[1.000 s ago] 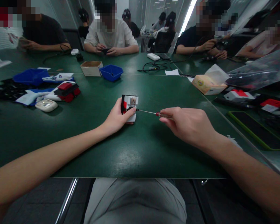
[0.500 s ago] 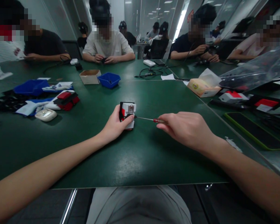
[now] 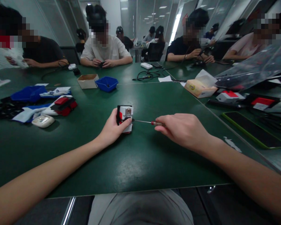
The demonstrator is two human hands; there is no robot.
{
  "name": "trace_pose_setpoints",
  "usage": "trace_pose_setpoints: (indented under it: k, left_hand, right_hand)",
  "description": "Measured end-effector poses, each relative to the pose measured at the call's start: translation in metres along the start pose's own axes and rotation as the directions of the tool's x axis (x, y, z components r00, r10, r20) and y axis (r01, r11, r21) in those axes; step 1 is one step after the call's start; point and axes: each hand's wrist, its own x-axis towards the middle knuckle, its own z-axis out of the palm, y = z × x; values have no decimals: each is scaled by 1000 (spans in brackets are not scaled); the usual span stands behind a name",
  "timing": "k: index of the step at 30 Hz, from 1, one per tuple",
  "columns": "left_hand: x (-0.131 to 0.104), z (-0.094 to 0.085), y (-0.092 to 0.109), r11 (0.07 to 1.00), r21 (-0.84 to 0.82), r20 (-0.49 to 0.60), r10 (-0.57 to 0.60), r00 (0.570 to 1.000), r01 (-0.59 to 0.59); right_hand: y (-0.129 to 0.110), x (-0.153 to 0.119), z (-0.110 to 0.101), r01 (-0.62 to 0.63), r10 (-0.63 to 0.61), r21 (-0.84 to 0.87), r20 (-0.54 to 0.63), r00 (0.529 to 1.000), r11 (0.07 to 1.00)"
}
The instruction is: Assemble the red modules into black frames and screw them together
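Note:
My left hand (image 3: 113,126) is closed around a small white, red and black device (image 3: 128,111), thumb across its front, holding it just above or on the green table (image 3: 131,165); which of these I cannot tell. In my right hand (image 3: 182,128) is a screwdriver (image 3: 145,122), its handle mostly hidden by the fingers. The thin metal shaft points left, and its tip meets a small black part at the device's right edge, beside my left thumb. What the tip sits in is too small to make out.
A blue bin (image 3: 107,84) and a cardboard box (image 3: 87,82) stand beyond my hands. To the left lie gloves (image 3: 46,107), a red-black block (image 3: 64,105) and a white oval object (image 3: 43,121). A tissue pack (image 3: 200,88) and green-edged black tray (image 3: 254,129) are right. Several people sit around.
The whole view has shifted slightly, with the scene lower and a little to the left. Both hands keep their grips, and the screwdriver tip stays at the device's edge.

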Motion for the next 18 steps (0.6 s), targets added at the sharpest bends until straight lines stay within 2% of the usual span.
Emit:
trace_pose_setpoints:
  k: [8, 12, 15, 18]
  left_hand:
    - [-2, 5, 6, 979, -174, 14, -104, 995, 105]
    - [-1, 3, 2, 992, -119, 6, -37, 999, 37]
    - [-1, 2, -1, 999, -32, -18, 32, 999, -33]
    - [-2, 1, -3, 995, 48, -34, 86, 996, -85]
  right_hand:
    - [-10, 2, 6, 115, -116, 67, 14, 993, 991]
    - [-7, 1, 5, 61, -57, 58, -59, 997, 996]
    - [-5, 0, 6, 18, -2, 130, -121, 993, 991]
    - [-11, 1, 6, 41, -7, 200, -166, 986, 979]
